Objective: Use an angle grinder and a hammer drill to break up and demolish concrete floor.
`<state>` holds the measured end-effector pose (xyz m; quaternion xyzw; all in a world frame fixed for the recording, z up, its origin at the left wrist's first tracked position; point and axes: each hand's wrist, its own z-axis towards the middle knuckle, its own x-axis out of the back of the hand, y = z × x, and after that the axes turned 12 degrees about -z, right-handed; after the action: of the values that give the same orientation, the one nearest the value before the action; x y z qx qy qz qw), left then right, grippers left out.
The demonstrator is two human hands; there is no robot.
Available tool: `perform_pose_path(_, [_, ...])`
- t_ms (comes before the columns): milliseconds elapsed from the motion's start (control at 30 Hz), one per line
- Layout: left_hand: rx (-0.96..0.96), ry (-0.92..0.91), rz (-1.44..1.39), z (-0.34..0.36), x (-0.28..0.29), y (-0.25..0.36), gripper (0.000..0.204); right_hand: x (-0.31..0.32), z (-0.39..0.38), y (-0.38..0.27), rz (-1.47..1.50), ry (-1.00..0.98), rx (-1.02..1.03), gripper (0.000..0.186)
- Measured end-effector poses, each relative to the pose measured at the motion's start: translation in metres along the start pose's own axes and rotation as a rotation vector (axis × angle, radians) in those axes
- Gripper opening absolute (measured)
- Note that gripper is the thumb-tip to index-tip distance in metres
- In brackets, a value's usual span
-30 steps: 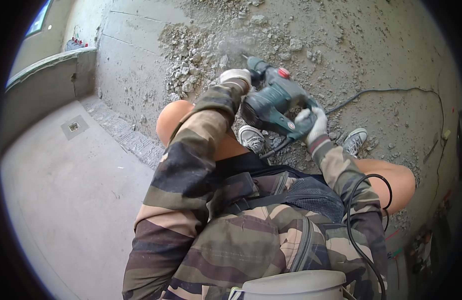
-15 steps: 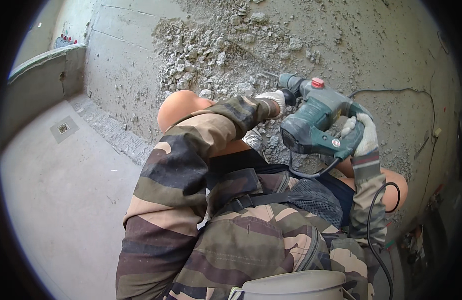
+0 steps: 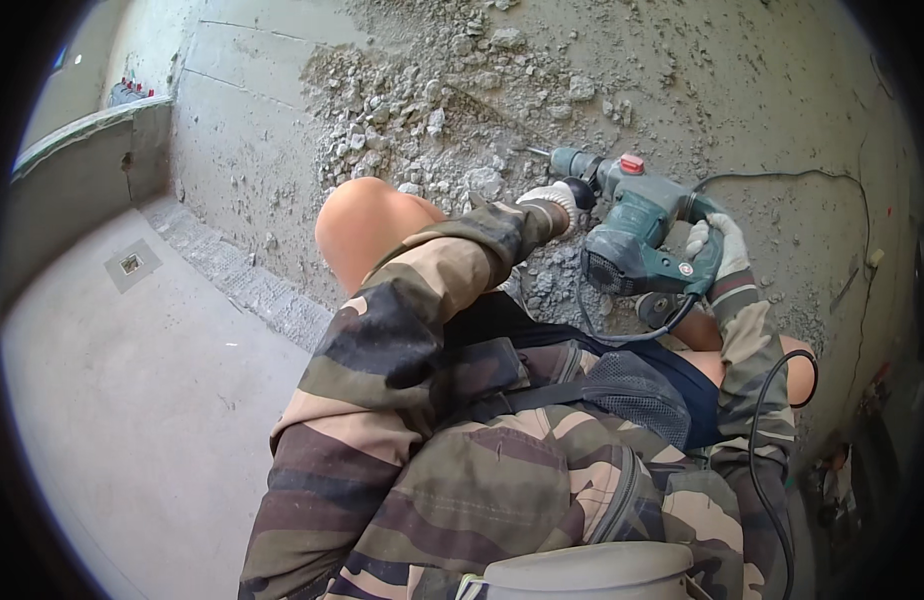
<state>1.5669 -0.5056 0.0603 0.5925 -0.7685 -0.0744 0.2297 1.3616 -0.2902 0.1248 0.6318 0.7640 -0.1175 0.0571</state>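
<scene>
I hold a green rotary hammer (image 3: 630, 235) with a red knob on top, lying almost horizontally over the broken concrete. My left hand (image 3: 550, 203), in a white knit glove, is closed on its black side handle. My right hand (image 3: 720, 242), gloved alike, is wrapped round the rear handle. The metal bit (image 3: 537, 151) points left, over loose grey rubble (image 3: 402, 120) and dust; whether it touches the surface I cannot tell. A dark power cord (image 3: 602, 335) loops under the tool. My bent bare knees (image 3: 362, 225) are on either side, and my camouflage sleeves reach up from below.
On the left are a low concrete ledge (image 3: 82, 160) and a smooth lower floor (image 3: 162, 380) with a square drain (image 3: 132, 262), bordered by a chipped strip (image 3: 232, 270). A cable (image 3: 827, 175) runs across the right side. Indistinct small items (image 3: 842, 470) lie at the lower right.
The hammer and both my hands have moved right and a little down since a second ago, and the bit has swung to point more leftward. The dust haze by the bit has thinned.
</scene>
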Motion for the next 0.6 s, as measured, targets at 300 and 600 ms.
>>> perform_pose_path(300, [0.031,0.027,0.030,-0.012,0.021,-0.004,0.036,0.001,0.029,0.023,-0.004,-0.041,-0.065,0.014])
perform_pose_path(600, [0.030,0.088,0.140,-0.002,0.034,-0.028,0.041,-0.014,0.049,0.035,-0.141,-0.120,0.071,0.017])
